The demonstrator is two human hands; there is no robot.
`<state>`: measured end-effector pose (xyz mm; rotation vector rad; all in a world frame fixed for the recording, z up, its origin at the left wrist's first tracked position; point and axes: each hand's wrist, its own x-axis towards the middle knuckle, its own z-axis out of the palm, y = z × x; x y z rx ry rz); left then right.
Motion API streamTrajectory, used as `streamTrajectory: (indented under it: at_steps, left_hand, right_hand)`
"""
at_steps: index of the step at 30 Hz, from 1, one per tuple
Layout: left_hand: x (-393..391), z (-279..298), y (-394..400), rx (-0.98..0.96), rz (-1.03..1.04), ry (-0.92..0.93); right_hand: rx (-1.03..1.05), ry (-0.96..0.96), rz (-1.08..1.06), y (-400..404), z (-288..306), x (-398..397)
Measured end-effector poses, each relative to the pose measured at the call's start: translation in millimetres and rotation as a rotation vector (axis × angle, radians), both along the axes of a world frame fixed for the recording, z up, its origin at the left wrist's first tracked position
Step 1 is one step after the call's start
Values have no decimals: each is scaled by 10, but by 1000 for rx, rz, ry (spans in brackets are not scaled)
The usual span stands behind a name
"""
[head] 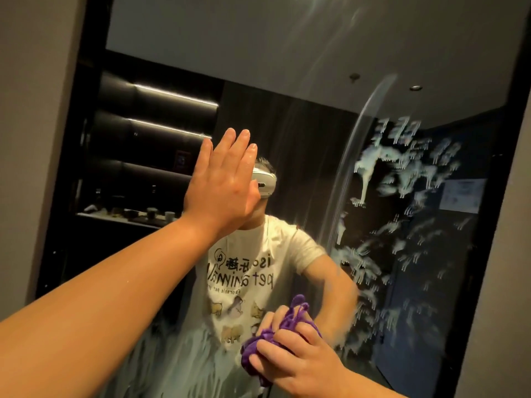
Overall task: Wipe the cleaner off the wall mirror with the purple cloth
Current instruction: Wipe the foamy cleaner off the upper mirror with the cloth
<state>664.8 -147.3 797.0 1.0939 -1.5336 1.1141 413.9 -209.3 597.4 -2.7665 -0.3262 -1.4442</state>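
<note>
The wall mirror [287, 67] fills the view in a black frame. White cleaner foam [402, 179] streaks its right half, and more cleaner [178, 357] smears the lower left. My left hand [221, 188] lies flat on the glass with straight fingers, near the middle. My right hand [298, 354] grips the bunched purple cloth [258, 346] against the lower part of the mirror. A curved wiped band arcs down the glass between the clean left part and the foamy right.
A grey wall [34, 139] borders the mirror on the left and another grey wall [511, 282] on the right. The reflection shows a person in a white printed T-shirt, dark shelves with light strips and a counter with small items.
</note>
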Motion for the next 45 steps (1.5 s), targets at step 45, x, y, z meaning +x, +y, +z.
streamTrajectory:
  at_steps: [45]
  left_hand:
    - [-568, 3, 66, 62, 13, 39]
  right_hand:
    - [-708, -254, -1178, 1028, 2964, -898]
